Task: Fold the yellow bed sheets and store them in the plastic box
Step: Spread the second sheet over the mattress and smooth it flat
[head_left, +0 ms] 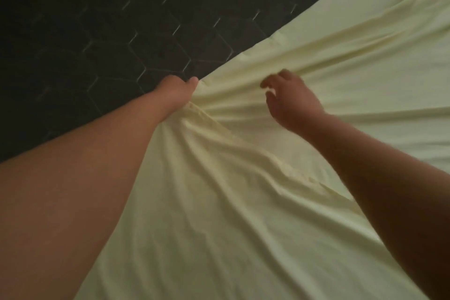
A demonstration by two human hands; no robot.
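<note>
- The left hand (179, 89) gripped the yellow sheet (243, 202) at its edge, fingers closed round a gathered bunch, creases fanning out from the fist.
- The right hand (289, 101) hovered just beside it over the cloth, fingers loosely curled and holding nothing.
- The sheet lay spread wide, partly over the dark hexagon-tiled floor (97, 31).
- It looked light, soft and limp; taking it by edges or corners would probably serve best.
- No plastic box was in view.
</note>
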